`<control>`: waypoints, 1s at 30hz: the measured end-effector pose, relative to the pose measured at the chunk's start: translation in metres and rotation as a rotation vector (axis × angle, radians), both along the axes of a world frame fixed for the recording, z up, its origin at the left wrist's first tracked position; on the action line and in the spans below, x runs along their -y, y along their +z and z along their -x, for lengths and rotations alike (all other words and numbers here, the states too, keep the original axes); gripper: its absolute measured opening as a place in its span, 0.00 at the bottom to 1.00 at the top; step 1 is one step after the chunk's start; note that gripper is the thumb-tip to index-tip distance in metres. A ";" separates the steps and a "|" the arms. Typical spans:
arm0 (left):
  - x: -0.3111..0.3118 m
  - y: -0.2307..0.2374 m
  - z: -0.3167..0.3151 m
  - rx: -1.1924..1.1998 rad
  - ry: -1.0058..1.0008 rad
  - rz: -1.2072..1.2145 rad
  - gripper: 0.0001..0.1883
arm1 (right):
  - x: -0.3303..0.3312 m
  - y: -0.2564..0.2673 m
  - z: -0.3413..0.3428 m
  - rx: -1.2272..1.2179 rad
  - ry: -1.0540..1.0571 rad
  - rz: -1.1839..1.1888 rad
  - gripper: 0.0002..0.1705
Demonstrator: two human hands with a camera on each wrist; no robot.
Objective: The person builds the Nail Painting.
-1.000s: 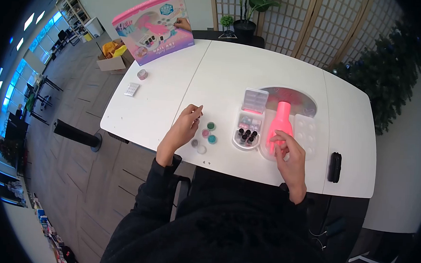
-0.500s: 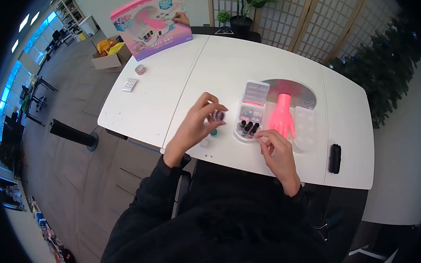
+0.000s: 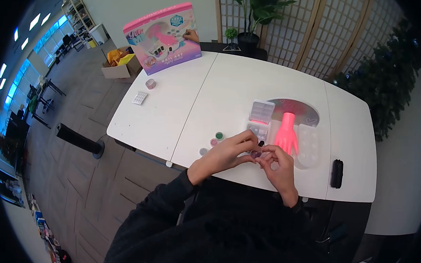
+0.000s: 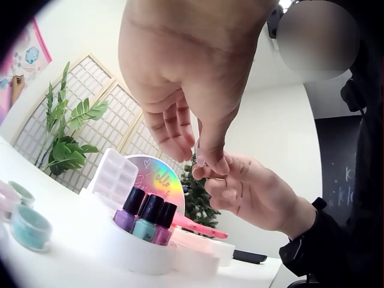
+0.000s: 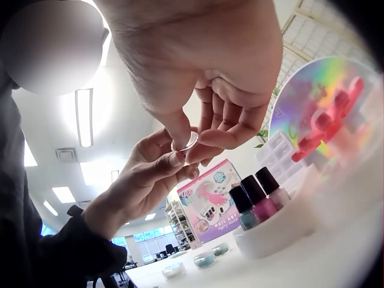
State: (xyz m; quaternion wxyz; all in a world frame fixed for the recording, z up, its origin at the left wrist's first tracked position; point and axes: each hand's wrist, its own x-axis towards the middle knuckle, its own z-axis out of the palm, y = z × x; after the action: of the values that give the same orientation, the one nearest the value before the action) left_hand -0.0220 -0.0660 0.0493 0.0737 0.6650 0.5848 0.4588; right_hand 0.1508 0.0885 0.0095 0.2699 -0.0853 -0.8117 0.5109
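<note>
My left hand (image 3: 226,153) pinches a small clear pot of purple glitter (image 3: 255,154) between thumb and fingers, above the front of the white nail-art tray. From the other side, my right hand (image 3: 280,171) pinches the pot at its clear rim (image 5: 192,141). The two hands' fingertips meet around it and hide most of it. Just beyond them, nail polish bottles (image 4: 144,223) with black caps stand in the tray's round cup (image 5: 264,240). A pink model hand (image 3: 285,135) lies to the right of the bottles.
Left of the tray are small pots, among them a green one (image 3: 219,136) and a pink one (image 3: 213,142). A lidded compartment box (image 3: 261,111) stands open. A black case (image 3: 337,174) lies at right; the nail-art box (image 3: 163,38) stands at far left.
My left hand has carried the purple glitter pot from the group of pots rightward to the tray. My right hand has come from over the pink model hand to meet it and now pinches the pot too.
</note>
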 end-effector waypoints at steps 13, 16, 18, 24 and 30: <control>-0.006 -0.005 0.002 0.003 0.006 -0.016 0.20 | -0.002 0.011 0.008 -0.045 -0.060 0.116 0.19; -0.007 -0.006 0.004 -0.014 0.012 -0.022 0.20 | -0.005 0.013 0.011 -0.033 -0.067 0.083 0.19; -0.008 -0.006 0.007 -0.094 0.026 -0.071 0.22 | -0.006 0.016 0.012 -0.039 -0.059 0.037 0.19; -0.007 -0.010 0.008 -0.005 0.129 0.023 0.33 | -0.008 0.014 0.015 -0.069 -0.047 0.044 0.22; -0.013 -0.015 0.009 -0.017 0.157 -0.041 0.43 | -0.007 0.024 0.016 -0.036 -0.016 -0.057 0.28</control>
State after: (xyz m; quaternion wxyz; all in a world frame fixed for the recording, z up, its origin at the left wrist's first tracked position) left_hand -0.0310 -0.0528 0.0345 0.0190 0.6225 0.6261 0.4692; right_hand 0.1353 0.0958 0.0337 0.2909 -0.0748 -0.8203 0.4868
